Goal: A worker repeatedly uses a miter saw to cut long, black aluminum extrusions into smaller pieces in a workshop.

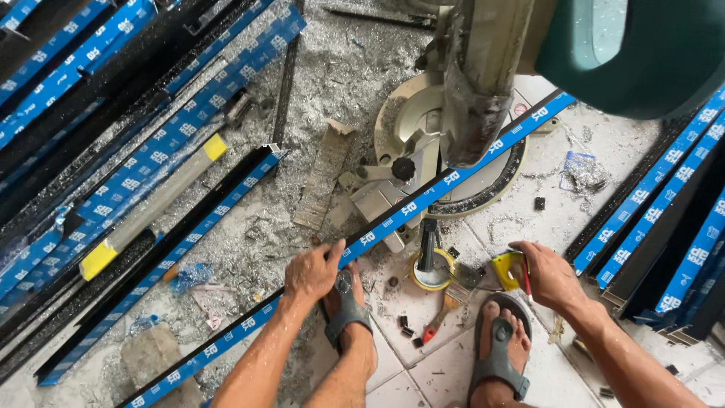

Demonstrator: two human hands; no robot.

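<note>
Blue-taped profile (393,219) under left hand (312,272), ends cut off

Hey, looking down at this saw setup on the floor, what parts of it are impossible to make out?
All in the head view:
- Saw blade: hidden behind the dusty saw head.
- Blue-taped strip under the left hand: its lower end leaves the bottom edge; part passes under the saw.
- Yellow tape measure: half covered by the right hand.
- Dark green object: blurred and cut off top right.
</note>
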